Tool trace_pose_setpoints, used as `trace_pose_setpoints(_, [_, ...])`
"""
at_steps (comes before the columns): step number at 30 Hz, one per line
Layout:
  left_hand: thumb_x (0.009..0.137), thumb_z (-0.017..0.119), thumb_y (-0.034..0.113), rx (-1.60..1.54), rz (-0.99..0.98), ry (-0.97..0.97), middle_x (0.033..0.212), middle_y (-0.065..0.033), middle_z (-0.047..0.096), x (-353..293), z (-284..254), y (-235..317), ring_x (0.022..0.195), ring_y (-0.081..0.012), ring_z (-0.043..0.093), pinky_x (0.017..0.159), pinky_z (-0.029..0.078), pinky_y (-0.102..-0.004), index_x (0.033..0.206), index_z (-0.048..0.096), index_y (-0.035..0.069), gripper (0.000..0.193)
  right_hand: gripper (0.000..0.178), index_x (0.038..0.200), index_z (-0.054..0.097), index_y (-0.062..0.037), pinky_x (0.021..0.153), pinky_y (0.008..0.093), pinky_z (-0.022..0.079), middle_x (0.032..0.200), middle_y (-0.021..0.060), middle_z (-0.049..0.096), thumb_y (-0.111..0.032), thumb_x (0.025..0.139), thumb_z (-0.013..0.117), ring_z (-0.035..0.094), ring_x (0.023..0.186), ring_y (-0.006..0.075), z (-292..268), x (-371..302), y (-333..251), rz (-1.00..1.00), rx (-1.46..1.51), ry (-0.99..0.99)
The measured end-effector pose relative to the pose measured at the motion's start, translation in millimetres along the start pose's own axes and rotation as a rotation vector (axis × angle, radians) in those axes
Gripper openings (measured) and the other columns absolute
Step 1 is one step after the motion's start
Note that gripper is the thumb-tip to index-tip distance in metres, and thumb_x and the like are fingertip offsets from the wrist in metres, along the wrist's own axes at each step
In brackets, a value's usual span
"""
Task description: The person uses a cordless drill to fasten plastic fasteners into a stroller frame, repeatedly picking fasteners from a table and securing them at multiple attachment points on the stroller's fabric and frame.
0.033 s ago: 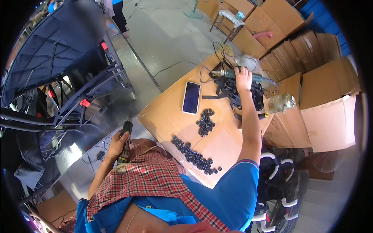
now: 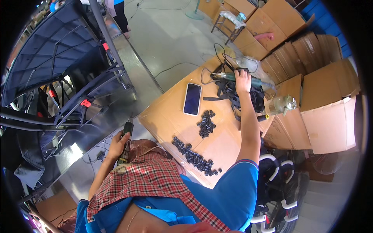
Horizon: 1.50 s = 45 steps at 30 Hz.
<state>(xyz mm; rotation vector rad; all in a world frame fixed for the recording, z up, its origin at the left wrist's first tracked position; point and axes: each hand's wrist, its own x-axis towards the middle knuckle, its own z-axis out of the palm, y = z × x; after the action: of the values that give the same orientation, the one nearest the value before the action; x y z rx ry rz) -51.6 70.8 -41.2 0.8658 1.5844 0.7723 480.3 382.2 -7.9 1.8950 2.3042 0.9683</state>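
The left hand (image 2: 117,145) has its grip wrapped around a dark hand tool (image 2: 128,127) just off the table (image 2: 163,112). The right hand (image 2: 243,82) lies across a green tool (image 2: 255,81) over black straps (image 2: 223,88), its grip's closure undeterminable; small black parts (image 2: 206,125) lie below a phone (image 2: 192,99) on the table.

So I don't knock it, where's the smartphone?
In the head view, the smartphone lies on the worktop, left of the right hand, above-left of the smaller heap of black parts.
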Motion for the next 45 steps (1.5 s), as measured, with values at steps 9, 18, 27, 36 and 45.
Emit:
trace_pose_setpoints(9, [0.093,0.058,0.033,0.019,-0.084,0.033,0.073,-0.0001,0.055,-9,-3,2,0.061,-0.0086,0.048,0.055,0.039,-0.026,0.098,0.059,0.0,0.033,0.066,0.137,0.04,-0.0127,0.096,0.0435,0.041,0.12,0.0127,0.055,-0.026,0.08,0.072,0.053,0.115,0.03,47,-15,-15,0.263,0.185,-0.355])
trace_pose_setpoints(18, [0.088,0.059,0.047,-0.189,-0.162,-0.279,0.084,-0.0081,0.062,-8,-2,48,0.055,-0.0135,0.057,0.049,0.046,-0.0245,0.113,0.052,0.004,0.05,0.054,0.127,0.053,-0.0086,0.103,0.0433,0.037,0.123,0.0115,0.053,-0.012,0.076,0.07,0.05,0.115,0.032,-7,-82,-41,0.176,0.51,0.063])
trace_pose_setpoints(27, [0.075,0.073,0.035,-0.403,-0.277,-0.702,0.091,-0.0113,0.056,-14,29,76,0.056,-0.0145,0.054,0.048,0.045,-0.024,0.139,0.035,0.0,0.082,0.022,0.104,0.066,-0.0015,0.071,0.0285,0.054,0.096,0.0115,0.069,-0.003,0.082,0.068,0.068,0.079,0.019,-49,-236,-99,0.479,1.277,-0.289])
trace_pose_setpoints(36, [0.073,0.073,0.041,-0.242,-0.277,-0.815,0.085,-0.0076,0.056,-13,60,81,0.06,-0.0128,0.055,0.05,0.044,-0.0239,0.135,0.039,-0.002,0.083,0.012,0.089,0.065,-0.0021,0.069,0.034,0.053,0.087,0.0128,0.063,0.0,0.078,0.068,0.065,0.076,0.0257,-74,-248,-132,0.445,1.188,-0.111])
trace_pose_setpoints(45, [0.074,0.07,0.05,-0.072,-0.123,-0.877,0.09,-0.0071,0.055,-18,67,86,0.066,-0.0125,0.057,0.055,0.045,-0.0244,0.142,0.034,0.0,0.092,0.004,0.087,0.063,0.0013,0.064,0.0312,0.052,0.083,0.0114,0.066,-0.002,0.087,0.063,0.066,0.073,0.0179,-96,-236,-147,0.673,1.383,-0.196])
